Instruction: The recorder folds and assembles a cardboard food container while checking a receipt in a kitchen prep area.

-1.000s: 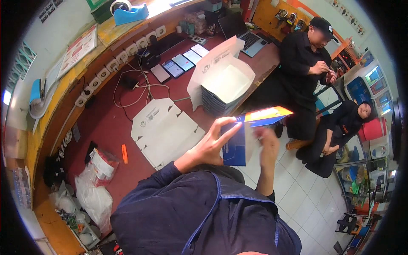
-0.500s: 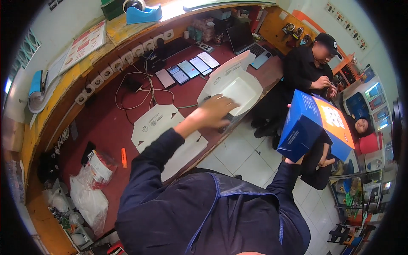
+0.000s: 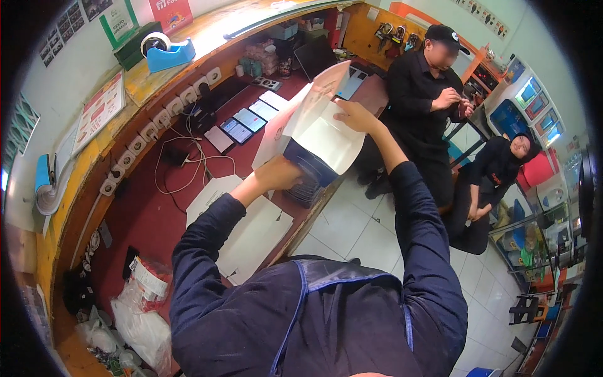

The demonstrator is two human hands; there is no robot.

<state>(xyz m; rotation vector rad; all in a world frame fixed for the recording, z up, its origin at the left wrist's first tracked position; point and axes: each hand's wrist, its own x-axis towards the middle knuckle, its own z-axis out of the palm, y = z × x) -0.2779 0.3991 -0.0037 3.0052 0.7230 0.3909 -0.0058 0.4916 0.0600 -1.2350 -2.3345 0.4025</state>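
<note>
Centre of frame, above the red tabletop (image 3: 144,213): left hand (image 3: 276,176) fingers clamped under the open cardboard box (image 3: 317,135), right hand (image 3: 355,115) fingers gripping its upper edge.

shop | counter (image 3: 144,213) with phones (image 3: 245,122) | tape dispenser (image 3: 166,53)

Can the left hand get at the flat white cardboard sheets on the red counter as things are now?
Probably not right away: the left hand is gripping the open white box. The flat cardboard sheets lie uncovered just below it.
</note>
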